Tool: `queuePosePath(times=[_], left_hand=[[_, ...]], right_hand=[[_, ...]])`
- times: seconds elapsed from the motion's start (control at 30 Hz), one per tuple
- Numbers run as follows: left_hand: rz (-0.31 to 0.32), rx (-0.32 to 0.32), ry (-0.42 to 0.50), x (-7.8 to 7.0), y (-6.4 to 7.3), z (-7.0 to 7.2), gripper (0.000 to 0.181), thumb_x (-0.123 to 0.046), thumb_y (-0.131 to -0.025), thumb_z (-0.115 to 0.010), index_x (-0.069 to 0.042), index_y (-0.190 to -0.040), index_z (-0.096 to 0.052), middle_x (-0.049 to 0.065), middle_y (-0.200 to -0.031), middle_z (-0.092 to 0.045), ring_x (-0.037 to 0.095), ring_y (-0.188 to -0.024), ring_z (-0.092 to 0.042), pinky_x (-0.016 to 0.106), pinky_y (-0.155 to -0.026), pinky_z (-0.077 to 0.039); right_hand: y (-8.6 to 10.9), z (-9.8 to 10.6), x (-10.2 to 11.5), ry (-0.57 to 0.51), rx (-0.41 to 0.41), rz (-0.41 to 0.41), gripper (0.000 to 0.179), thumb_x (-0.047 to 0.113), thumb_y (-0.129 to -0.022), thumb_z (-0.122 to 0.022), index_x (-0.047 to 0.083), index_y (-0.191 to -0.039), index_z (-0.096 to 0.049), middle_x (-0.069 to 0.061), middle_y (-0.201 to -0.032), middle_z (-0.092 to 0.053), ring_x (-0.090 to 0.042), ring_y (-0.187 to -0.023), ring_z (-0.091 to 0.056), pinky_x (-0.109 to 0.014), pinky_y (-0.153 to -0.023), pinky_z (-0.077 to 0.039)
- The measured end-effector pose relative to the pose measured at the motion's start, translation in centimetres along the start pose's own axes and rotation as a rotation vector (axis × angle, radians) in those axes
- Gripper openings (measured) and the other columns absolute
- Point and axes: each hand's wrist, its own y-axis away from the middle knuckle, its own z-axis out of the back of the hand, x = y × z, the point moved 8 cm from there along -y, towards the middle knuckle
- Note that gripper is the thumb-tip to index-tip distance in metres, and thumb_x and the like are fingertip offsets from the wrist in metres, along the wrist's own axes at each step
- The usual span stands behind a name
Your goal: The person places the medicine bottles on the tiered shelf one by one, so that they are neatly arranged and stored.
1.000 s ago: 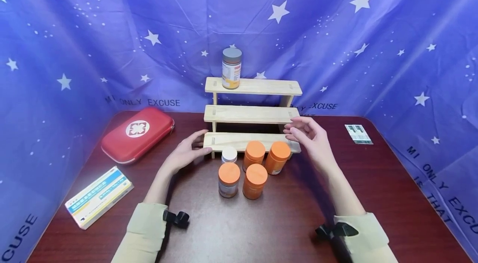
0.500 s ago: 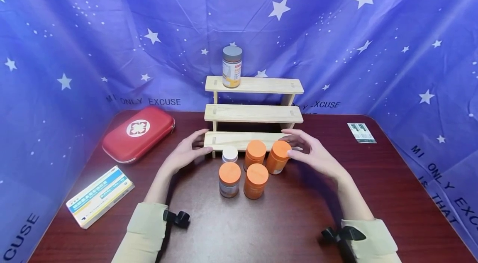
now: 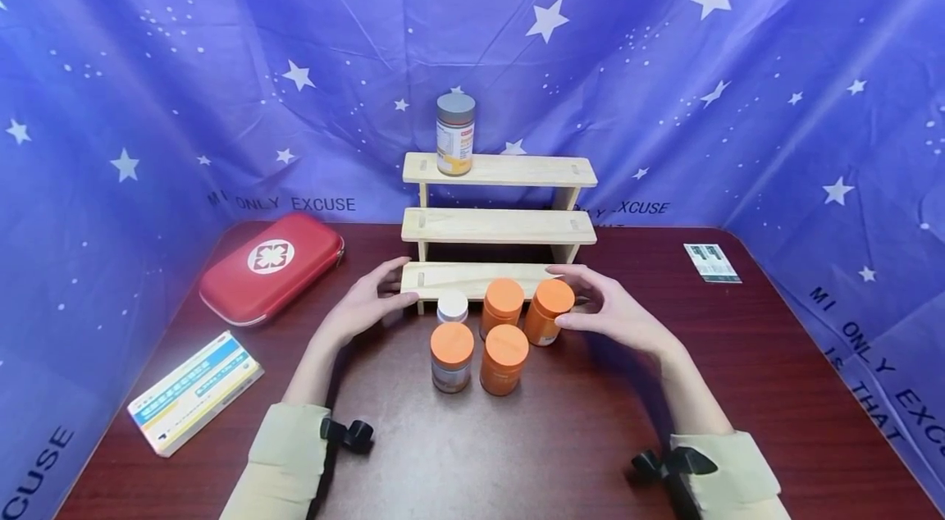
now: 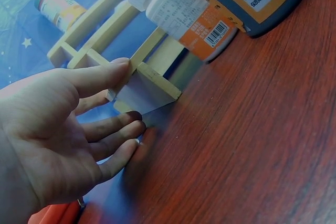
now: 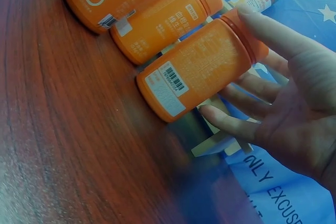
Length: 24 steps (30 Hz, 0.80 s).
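A three-tier wooden display rack (image 3: 498,225) stands at the back of the table. My left hand (image 3: 365,305) holds the left end of its lowest shelf, thumb at the front and index finger behind; the other fingers hang loosely bent. In front of the rack's right end my right hand (image 3: 620,308) is curved around an orange pill bottle (image 3: 548,313), thumb at the lid (image 5: 257,35) and fingers behind. Beside it are two more orange bottles (image 3: 504,368), a bottle with an orange lid and dark base (image 3: 450,368), and a small white-capped bottle (image 3: 453,305). All stand upright.
A grey-lidded bottle (image 3: 454,139) stands at the left of the top shelf. On the table's left lie a red first-aid case (image 3: 273,270) and a medicine box (image 3: 195,393). A small printed packet (image 3: 712,262) lies at far right. A starry blue cloth (image 3: 354,52) hangs around.
My right hand has come down from above the rack's right end to the rightmost orange bottle, its thumb now at the front. The left hand stays at the rack's left end.
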Motion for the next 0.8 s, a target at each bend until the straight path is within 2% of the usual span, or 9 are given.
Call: queuePosePath(times=[0.27, 0.53, 0.67, 0.8], left_hand=[[-0.001, 0.005, 0.009, 0.03, -0.09, -0.09, 0.074, -0.023, -0.096, -0.073, -0.010, -0.159, -0.036, 0.022, -0.148, -0.055, 0.039, -0.135, -0.056, 0.054, -0.114, -0.046], [0.004, 0.004, 0.015, 0.06, -0.03, -0.08, 0.074, -0.023, -0.095, -0.073, -0.011, -0.159, -0.037, 0.022, -0.149, -0.055, 0.039, -0.136, -0.056, 0.054, -0.114, -0.045], [-0.004, 0.004, 0.009, -0.08, 0.04, -0.09, 0.074, -0.022, -0.095, -0.073, -0.010, -0.159, -0.037, 0.022, -0.148, -0.055, 0.040, -0.135, -0.056, 0.055, -0.114, -0.045], [-0.006, 0.004, 0.006, -0.10, 0.05, -0.05, 0.075, -0.023, -0.095, -0.073, -0.009, -0.159, -0.036, 0.022, -0.148, -0.055, 0.039, -0.135, -0.056, 0.055, -0.114, -0.045]], right_hand=[[-0.32, -0.59, -0.31, -0.007, 0.010, 0.002, 0.069, 0.012, -0.085, -0.085, 0.015, -0.146, -0.054, -0.007, -0.140, -0.059, -0.002, -0.119, -0.061, -0.023, -0.093, -0.058], [-0.44, -0.57, -0.87, 0.031, -0.021, -0.026, 0.058, 0.018, -0.083, -0.087, 0.021, -0.136, -0.063, 0.000, -0.129, -0.068, -0.006, -0.115, -0.064, -0.021, -0.096, -0.054], [-0.41, -0.45, -0.84, 0.071, -0.040, -0.011, 0.053, 0.020, -0.084, -0.086, 0.024, -0.132, -0.065, 0.003, -0.123, -0.071, -0.006, -0.114, -0.064, -0.020, -0.100, -0.050], [-0.45, -0.44, -0.72, 0.068, -0.045, 0.002, 0.052, 0.020, -0.085, -0.086, 0.023, -0.132, -0.065, 0.002, -0.123, -0.070, -0.006, -0.114, -0.064, -0.020, -0.100, -0.050]])
